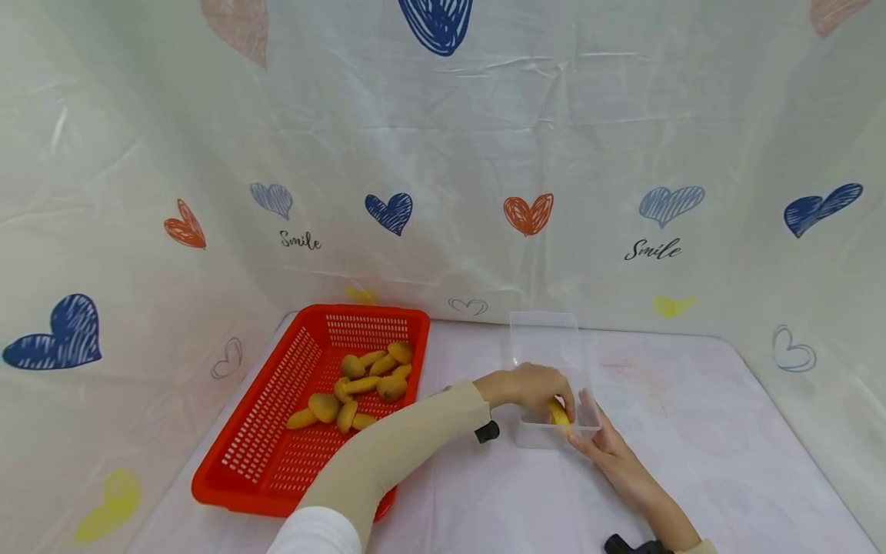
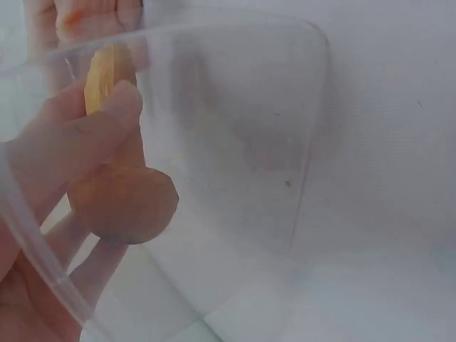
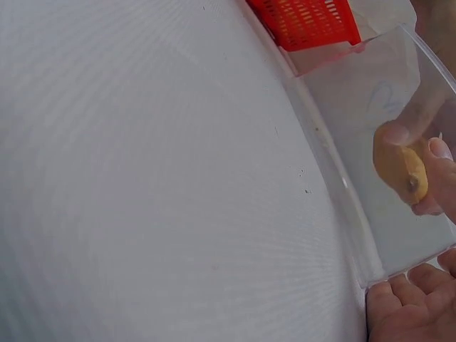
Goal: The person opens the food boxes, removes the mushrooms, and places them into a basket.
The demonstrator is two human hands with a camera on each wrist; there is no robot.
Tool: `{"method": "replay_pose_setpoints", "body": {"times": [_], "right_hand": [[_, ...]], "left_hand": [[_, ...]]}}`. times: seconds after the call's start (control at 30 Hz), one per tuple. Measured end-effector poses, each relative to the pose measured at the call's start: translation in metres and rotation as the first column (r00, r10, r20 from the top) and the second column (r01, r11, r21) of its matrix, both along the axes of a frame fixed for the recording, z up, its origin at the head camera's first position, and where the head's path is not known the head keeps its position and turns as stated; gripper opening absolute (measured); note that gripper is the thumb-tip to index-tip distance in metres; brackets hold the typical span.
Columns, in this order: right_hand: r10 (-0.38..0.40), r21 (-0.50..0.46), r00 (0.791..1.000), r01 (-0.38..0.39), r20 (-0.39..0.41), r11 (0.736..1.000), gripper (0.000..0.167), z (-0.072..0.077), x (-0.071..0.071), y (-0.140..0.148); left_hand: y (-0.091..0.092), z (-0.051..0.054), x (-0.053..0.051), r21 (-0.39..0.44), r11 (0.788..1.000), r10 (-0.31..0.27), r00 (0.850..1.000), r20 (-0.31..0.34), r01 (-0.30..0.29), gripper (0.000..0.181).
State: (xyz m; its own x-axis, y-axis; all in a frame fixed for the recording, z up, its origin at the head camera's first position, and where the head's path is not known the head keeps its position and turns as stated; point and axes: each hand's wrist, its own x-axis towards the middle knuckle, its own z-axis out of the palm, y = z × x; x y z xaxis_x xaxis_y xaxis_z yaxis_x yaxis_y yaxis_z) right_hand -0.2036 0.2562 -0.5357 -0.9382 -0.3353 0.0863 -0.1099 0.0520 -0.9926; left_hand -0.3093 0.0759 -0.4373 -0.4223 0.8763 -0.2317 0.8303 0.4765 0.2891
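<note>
A clear plastic box stands on the table with its transparent lid raised at the back. My left hand reaches into the box from the left and grips a yellow-brown mushroom. Through the clear wall in the left wrist view, the mushroom's rounded cap hangs below the thumb, stem upward. My right hand holds the box at its right wall. In the right wrist view its curled fingers lie along the outside of the box, and the thumb shows at the right edge.
A red perforated basket sits at the left of the table, with several mushrooms gathered toward its right side. The left forearm crosses over the basket's near right corner. Behind the table hangs a white curtain printed with hearts.
</note>
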Motion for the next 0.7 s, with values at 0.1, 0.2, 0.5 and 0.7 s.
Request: {"method": "replay_pose_setpoints", "body": {"times": [0.1, 0.2, 0.5, 0.7], "right_hand": [[-0.001, 0.009, 1.000, 0.001, 0.014, 1.000, 0.085, 0.000, 0.000, 0.000], [-0.013, 0.032, 1.000, 0.012, 0.027, 0.999, 0.085, 0.001, 0.001, 0.000], [-0.046, 0.077, 0.998, 0.043, 0.035, 0.996, 0.085, 0.003, 0.002, -0.001], [-0.066, 0.104, 0.996, 0.060, 0.052, 0.993, 0.086, 0.003, 0.002, -0.001]], "left_hand": [[-0.002, 0.005, 0.004, 0.033, 0.998, 0.046, 0.999, -0.004, -0.046, 0.033], [-0.004, 0.010, 0.008, 0.082, 0.990, 0.116, 0.993, 0.011, -0.116, 0.032], [-0.012, 0.019, 0.017, 0.194, 0.928, 0.301, 0.947, 0.107, -0.317, 0.031], [-0.022, 0.029, 0.022, 0.245, 0.882, 0.369, 0.914, 0.170, -0.401, 0.032]]}}
